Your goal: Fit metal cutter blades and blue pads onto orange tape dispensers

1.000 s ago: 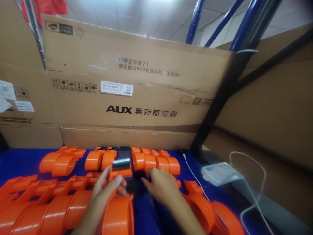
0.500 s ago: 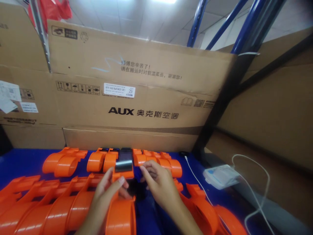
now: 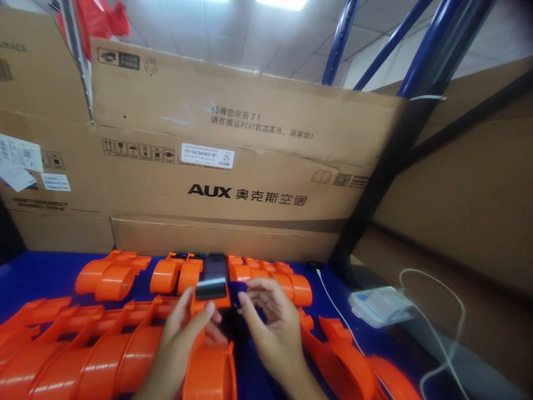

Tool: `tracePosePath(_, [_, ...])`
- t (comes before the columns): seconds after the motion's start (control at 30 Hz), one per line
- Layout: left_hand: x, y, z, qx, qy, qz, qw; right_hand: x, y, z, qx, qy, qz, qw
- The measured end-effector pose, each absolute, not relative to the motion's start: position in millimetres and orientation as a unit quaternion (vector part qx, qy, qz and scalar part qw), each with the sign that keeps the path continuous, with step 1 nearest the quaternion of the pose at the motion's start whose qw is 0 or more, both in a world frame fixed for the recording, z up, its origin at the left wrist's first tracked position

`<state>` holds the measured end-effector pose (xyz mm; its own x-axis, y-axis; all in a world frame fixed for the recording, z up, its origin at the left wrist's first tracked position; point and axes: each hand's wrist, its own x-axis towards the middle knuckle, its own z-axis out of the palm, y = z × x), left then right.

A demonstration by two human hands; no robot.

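Note:
My left hand (image 3: 183, 322) is closed around an orange plastic tape dispenser (image 3: 223, 303), its thumb along the near edge. On top of the dispenser sits a dark plate (image 3: 215, 269) with a shiny, finely toothed front edge. At the dispenser's right side, my right hand (image 3: 277, 325) pinches a small dark blue piece (image 3: 236, 289) between thumb and fingers. Whether that piece is joined to the dispenser I cannot tell. Just below my left fingers stands another orange dispenser (image 3: 209, 369); the fingers partly hide the held one's lower part.
Rows of orange dispensers (image 3: 100, 355) stand on the blue surface (image 3: 37, 272), at left, behind and at right. A cardboard wall (image 3: 250, 166) closes the back. At right lie a clear plastic box (image 3: 381, 305) and a white cable (image 3: 333, 297), by a dark post (image 3: 362, 211).
My right hand has moved slightly down and turned, and more of the dark blue piece shows at its fingertips. The left hand keeps its hold. The whole view has shifted a little.

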<state>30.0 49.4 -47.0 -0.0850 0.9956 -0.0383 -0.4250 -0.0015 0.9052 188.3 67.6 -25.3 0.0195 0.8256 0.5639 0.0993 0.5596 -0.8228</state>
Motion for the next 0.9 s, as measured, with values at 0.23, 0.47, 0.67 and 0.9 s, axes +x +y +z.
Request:
tracePosePath(0.23, [25.9, 52.9, -50.7, 0.405, 0.393, 0.588, 0.579, 189.3, 66.3, -22.8, -0.331, -0.725, 0.172, 0.579])
tracePosePath(0.47, [25.4, 52.3, -50.3, 0.420, 0.386, 0.588, 0.573, 193.8, 62.6, -14.0, -0.302, -0.787, 0.088, 0.531])
tracePosePath(0.67, [27.6, 51.2, -49.2, 0.424, 0.390, 0.587, 0.569, 197.8, 61.9, -15.0, -0.302, -0.820, 0.046, 0.484])
tracePosePath(0.9, [28.9, 50.6, -52.8, 0.423, 0.390, 0.582, 0.574, 200.2, 66.1, -14.5, -0.295, -0.840, 0.037, 0.453])
